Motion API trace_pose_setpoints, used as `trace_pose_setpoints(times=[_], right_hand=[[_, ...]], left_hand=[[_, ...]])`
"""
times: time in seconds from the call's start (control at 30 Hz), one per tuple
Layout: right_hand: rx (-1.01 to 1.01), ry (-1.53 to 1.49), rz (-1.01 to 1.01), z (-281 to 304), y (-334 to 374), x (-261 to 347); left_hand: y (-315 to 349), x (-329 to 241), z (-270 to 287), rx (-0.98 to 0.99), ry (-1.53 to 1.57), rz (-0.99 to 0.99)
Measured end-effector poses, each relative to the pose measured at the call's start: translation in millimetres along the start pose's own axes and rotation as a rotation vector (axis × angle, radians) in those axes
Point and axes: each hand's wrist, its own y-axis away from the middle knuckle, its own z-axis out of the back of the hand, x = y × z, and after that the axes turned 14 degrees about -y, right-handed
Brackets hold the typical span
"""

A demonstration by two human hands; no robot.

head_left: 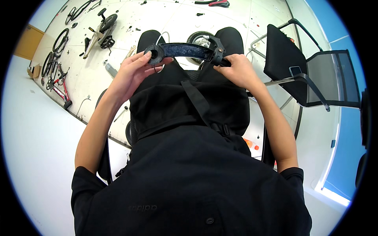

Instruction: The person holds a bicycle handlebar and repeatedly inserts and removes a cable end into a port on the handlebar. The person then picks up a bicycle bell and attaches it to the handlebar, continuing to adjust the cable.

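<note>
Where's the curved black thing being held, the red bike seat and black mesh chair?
Curved black part [186,51], head view: its middle band.
Red bike seat [219,3], head view: its middle.
Black mesh chair [332,72], head view: its backrest.

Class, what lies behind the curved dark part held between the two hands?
Behind the curved dark part, a wheel and both legs partly show. The stretch of wheel directly behind it is covered and cannot be seen.

Beyond the right grip [238,70] I note a pale tiled floor [173,21], thin joints showing. Right of it, near: a black chair [285,55] with a mesh back [330,67]. Farther right I get a blue wall [344,165], bright strip [334,198] low along it. Far left of the grip: white wall [35,126], brown panel [29,41] beyond. Floor brightly lit.
</note>
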Motion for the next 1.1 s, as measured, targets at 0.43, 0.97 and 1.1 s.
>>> trace_pose_setpoints(times=[0.43,0.97,1.1], right_hand=[[-0.142,0.189,0.055,-3.7,2.9,8.2],[-0.141,0.151,0.012,-6.1,2.5,9.8],[-0.139,0.150,-0.001,-5.7,2.7,11.1]], left_hand=[[-5.9,10.9,6.2,-0.064,0.132,0.156],[-4.7,9.9,7.6,0.000,0.278,0.095],[-5.3,9.5,7.8,-0.001,0.318,0.091]])
